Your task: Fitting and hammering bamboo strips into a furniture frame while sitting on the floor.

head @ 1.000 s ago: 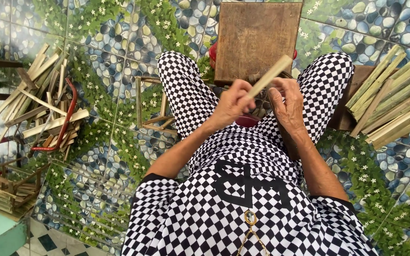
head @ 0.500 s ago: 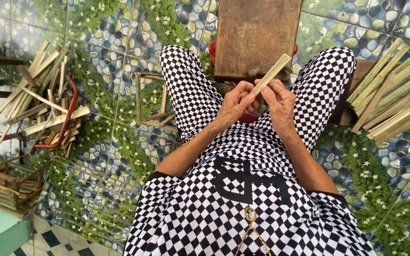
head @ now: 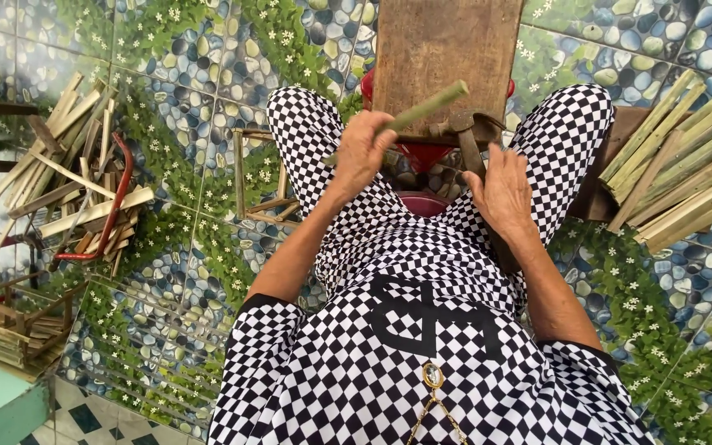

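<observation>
Green bamboo strip (head: 422, 110) held aslant above the lap, far end pointing up and right across the near edge of a wooden board (head: 447, 49). Left hand (head: 364, 152) closed around the strip's near part, fingers wrapped tight. Right hand (head: 500, 189) loosely curled, resting over a dark strap-like tool (head: 467, 144) near the right knee; cannot tell whether anything is truly gripped there. Red stool or basin (head: 422, 156) just visible between the knees, under the board. Black-and-white checked trousers and shirt filling the near half of the view.

Judged from this: a strip being shifted or turned between cuts. Best done with the left grip kept firm and low on the strip, the free end steadied against the board before any blade meets it, fingers clear of the working edge.

Further out, to the right, a stack of split green bamboo lengths (head: 677, 165) lying side by side on the tiled floor (head: 208, 231). Just left of the left knee, a small open bamboo frame (head: 261, 177). Far left, a loose heap of pale offcuts (head: 67, 181) with a red curved handle (head: 117, 206) lying through it. Near left corner, a slatted bamboo crate (head: 10, 325). Floor tiles patterned with pebbles, leaves and small white flowers.
</observation>
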